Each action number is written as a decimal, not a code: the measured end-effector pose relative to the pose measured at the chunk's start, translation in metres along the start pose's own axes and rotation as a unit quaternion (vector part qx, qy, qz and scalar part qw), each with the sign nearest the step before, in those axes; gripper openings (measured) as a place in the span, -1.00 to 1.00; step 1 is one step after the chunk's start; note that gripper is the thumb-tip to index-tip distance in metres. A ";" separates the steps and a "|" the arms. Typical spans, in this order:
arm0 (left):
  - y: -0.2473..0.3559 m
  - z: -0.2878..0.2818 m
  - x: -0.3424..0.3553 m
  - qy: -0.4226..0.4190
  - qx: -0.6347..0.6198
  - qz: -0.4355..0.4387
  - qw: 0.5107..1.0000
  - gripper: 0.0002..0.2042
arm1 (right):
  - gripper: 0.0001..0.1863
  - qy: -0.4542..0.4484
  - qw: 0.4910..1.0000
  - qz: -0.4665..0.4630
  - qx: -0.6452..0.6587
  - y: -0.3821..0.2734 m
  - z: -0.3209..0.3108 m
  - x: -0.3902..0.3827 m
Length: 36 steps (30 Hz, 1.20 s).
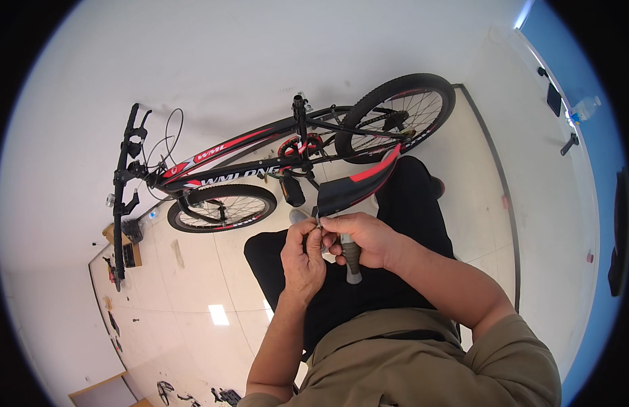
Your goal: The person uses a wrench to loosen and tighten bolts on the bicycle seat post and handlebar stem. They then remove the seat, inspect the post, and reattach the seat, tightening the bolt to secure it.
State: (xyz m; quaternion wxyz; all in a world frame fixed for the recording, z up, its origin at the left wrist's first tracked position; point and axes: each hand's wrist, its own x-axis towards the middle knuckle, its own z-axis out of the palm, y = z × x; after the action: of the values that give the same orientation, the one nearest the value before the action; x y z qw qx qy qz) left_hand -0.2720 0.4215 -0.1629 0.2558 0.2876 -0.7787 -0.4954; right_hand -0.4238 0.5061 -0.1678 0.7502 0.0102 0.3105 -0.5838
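A black and red bicycle mudguard lies over my lap, its near end at my fingertips. My left hand is closed, thumb and forefinger pinching a small part at that end; its exact shape is too small to tell. Close against it, my right hand has its thumb and forefinger at the same spot. Its lower fingers curl round a grey tool handle with a dark band, pointing toward me. The working end of that tool is hidden by the hand.
A black and red bicycle leans along the white wall ahead, handlebar at left, rear wheel at right. A cardboard box and small parts lie on the left floor. Black parts lie at the lower edge. A plastic bottle is at far right.
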 end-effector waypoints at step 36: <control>-0.009 -0.009 -0.029 0.110 0.012 0.046 0.993 -0.82 | -0.87 -0.026 0.999 -0.034 0.011 0.021 0.002 0.010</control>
State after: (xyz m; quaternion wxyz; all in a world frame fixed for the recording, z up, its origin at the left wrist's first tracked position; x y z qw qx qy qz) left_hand -0.2439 0.4334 -0.1714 0.3593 0.3074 -0.7639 -0.4392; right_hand -0.4032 0.5028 -0.1781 0.7377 -0.0075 0.2849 -0.6120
